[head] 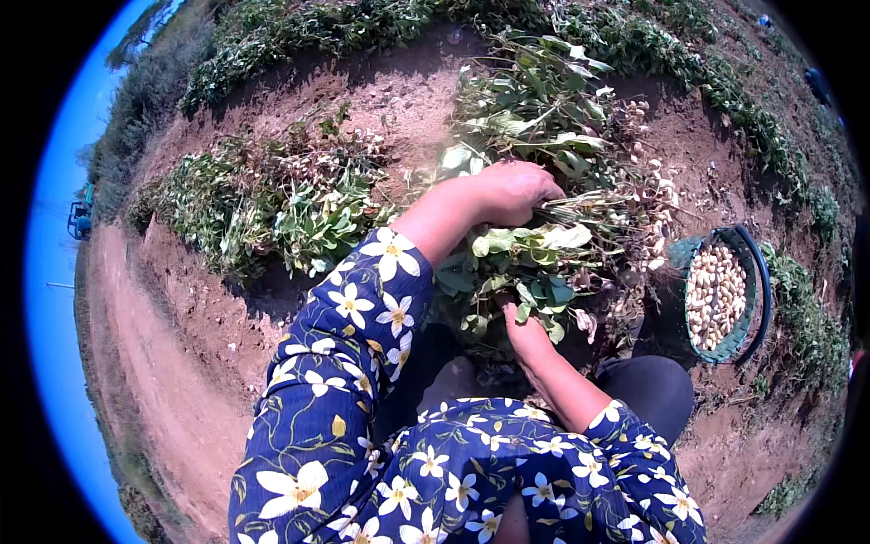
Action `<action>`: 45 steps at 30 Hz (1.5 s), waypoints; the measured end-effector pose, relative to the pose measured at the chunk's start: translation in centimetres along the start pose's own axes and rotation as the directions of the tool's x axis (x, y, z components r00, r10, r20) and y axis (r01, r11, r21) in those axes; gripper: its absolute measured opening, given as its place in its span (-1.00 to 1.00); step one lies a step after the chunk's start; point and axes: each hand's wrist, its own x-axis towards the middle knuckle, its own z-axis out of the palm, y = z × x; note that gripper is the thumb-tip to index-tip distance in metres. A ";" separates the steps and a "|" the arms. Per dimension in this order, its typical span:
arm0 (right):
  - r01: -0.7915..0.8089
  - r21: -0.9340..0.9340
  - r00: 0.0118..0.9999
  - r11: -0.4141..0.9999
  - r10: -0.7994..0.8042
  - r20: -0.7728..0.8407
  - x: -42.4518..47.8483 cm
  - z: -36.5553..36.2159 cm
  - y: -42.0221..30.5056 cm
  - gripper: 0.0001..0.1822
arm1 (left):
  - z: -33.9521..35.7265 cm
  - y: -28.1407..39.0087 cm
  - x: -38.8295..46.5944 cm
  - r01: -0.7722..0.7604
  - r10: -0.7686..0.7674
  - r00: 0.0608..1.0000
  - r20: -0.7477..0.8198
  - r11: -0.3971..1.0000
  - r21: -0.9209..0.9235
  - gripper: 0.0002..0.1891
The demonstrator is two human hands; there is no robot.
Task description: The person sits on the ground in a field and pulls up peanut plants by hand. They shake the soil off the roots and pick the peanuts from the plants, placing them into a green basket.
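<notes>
My left hand point(522, 192) is closed around the stems of an uprooted peanut plant point(591, 204). The stems run out to the right from my fist. Pods and roots point(656, 197) hang together at their right end. Lower down, my right hand point(522, 330) reaches up into the leaves of the same heap. Its fingers are hidden by foliage, so their grip does not show. To the right, a green woven basket point(750, 299) with a dark handle holds many pale peanut pods point(714, 296). It appears tilted in this view.
Another pile of pulled peanut plants point(272, 204) lies on the reddish soil point(408, 95) to the left. Rows of plants point(312, 41) curve along the far side and the right. A dirt track point(149, 326) runs along the left. My knee point(649, 391) is close to the basket.
</notes>
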 end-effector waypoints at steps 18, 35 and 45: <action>0.232 -0.391 0.968 0.891 -0.252 0.000 21.6 -2.8 6.1 -0.67 | 4.5 3.8 -1.7 0.183 -0.465 0.777 -0.424 0.811 -0.555 -0.59; 0.021 -0.010 0.972 1.000 -0.023 -0.235 10.2 -14.2 -3.4 -0.82 | 1.6 1.1 -5.9 -0.198 -0.645 0.551 -0.529 0.515 -0.834 -0.62; -0.048 -0.879 0.993 0.474 -0.076 -0.095 11.6 -1.9 4.3 -0.39 | 2.7 0.2 -7.1 -0.064 -0.632 0.511 -0.583 0.648 -0.759 -0.65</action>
